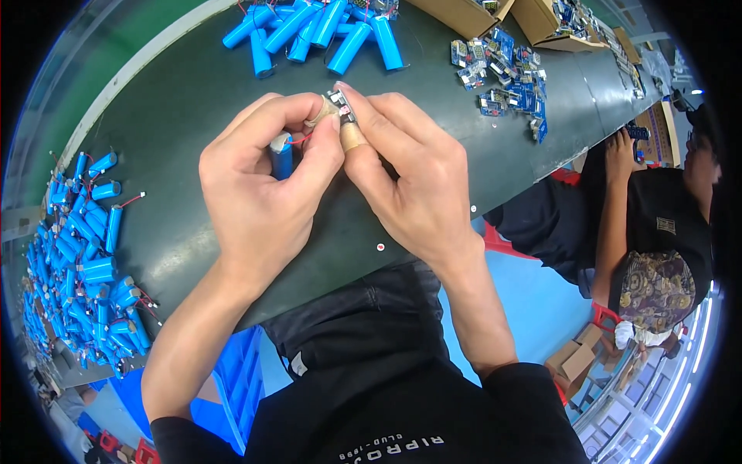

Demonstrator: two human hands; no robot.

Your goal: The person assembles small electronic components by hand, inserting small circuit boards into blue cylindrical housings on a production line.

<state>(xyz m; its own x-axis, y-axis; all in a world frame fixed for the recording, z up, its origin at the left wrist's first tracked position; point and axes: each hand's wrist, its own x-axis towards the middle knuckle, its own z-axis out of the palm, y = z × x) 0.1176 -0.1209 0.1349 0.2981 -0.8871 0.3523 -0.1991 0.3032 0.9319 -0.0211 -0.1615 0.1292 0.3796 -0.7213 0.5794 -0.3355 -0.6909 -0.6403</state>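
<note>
Over the dark green table, both my hands meet at a small circuit board (339,100). My left hand (267,158) is closed round a blue cylindrical battery (282,158), its upper end showing beside the palm. A red wire (300,141) runs from that battery toward the board, and my left thumb and forefinger pinch at the wire's end, where the plug is mostly covered. My right hand (406,151) grips the board between thumb and fingers. Tan finger covers wrap some of my fingertips.
Loose blue batteries (317,31) lie at the far side, and a large heap of wired batteries (85,271) covers the left. Blue circuit boards (510,77) are piled at the far right near cardboard boxes (553,27). A co-worker (641,209) sits along the table to the right.
</note>
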